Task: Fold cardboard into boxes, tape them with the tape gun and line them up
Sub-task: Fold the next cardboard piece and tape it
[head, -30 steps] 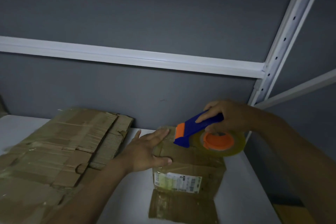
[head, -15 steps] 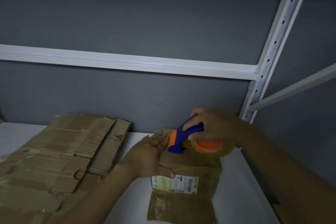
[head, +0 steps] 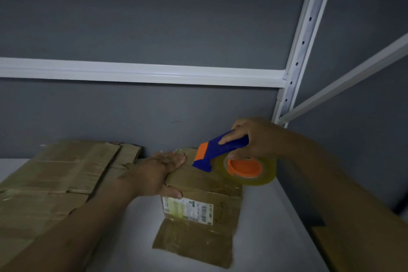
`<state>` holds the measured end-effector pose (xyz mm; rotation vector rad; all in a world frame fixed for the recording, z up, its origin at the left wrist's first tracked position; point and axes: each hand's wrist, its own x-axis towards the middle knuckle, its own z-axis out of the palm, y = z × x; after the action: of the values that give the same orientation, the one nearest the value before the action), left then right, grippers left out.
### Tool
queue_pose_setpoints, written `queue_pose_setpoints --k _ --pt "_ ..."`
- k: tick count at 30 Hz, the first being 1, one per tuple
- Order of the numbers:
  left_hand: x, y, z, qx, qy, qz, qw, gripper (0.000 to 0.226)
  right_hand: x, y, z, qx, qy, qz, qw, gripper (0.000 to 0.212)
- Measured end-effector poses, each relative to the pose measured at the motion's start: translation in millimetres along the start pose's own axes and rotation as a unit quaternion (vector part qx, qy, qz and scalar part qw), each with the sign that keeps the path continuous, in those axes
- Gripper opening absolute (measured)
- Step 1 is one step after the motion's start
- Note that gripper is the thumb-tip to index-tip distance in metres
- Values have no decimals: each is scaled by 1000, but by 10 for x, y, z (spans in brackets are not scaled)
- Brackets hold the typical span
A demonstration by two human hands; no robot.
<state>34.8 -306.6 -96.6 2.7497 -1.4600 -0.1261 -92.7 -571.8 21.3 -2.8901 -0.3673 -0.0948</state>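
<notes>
A small brown cardboard box (head: 205, 187) with a white shipping label on its front sits on the white shelf (head: 136, 227), its lower flap hanging open toward me. My left hand (head: 159, 172) lies flat on the box's top left edge, fingers straight, thumb along the front. My right hand (head: 254, 139) grips the blue handle of the tape gun (head: 220, 152), which carries an orange-cored roll of clear tape. The gun's blue nose rests on the top of the box, just right of my left fingertips.
A stack of flattened cardboard sheets (head: 55, 179) covers the shelf's left side, touching the grey back wall. A white horizontal beam (head: 141, 73) runs above, and a perforated upright (head: 300, 51) stands at the right corner. Another brown piece (head: 326, 243) shows below the shelf's right edge.
The tape gun has shifted a little along the box top while my left hand keeps pressing the box. The camera has drifted slightly.
</notes>
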Motion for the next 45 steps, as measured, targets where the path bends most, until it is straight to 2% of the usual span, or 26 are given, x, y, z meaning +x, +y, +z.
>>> queue_pose_setpoints --k 5,9,14,18,22,26,29,31,33,36,39,42,45 --pt "17 -33 -48 23 -7 19 1000 125 -274 135 39 44 29 36 998 36" --pt "105 78 -51 86 -24 20 996 131 -292 148 148 48 50 58 996 32" --pt "213 482 162 -11 -1 45 999 134 -210 118 177 22 58 56 996 32" --pt "266 351 256 -38 34 38 998 127 -131 7 164 10 55 42 998 36" --pt "191 130 91 -25 7 29 999 129 -2 -136 199 19 79 31 996 38" --pt "263 19 14 -44 -29 37 998 139 -52 -112 244 44 89 59 993 39" --pt "301 -37 12 -62 -37 45 996 130 -257 -38 270 62 91 70 991 34" --pt "263 -139 13 -100 -31 27 994 123 -479 78 236 107 122 83 983 25" --pt "236 -211 -20 -118 -31 17 992 120 -657 211 179 138 156 91 974 25" --pt "277 -156 -99 -91 -64 31 993 123 -715 272 268 102 120 92 983 26" --pt "340 -60 -133 -45 -83 22 995 129 -739 282 574 159 83 116 977 33" --pt "398 97 -86 -13 -86 30 996 139 -793 314 963 226 54 133 963 54" --pt "467 334 -10 -19 -84 84 993 129 -751 225 1334 245 52 165 954 68"
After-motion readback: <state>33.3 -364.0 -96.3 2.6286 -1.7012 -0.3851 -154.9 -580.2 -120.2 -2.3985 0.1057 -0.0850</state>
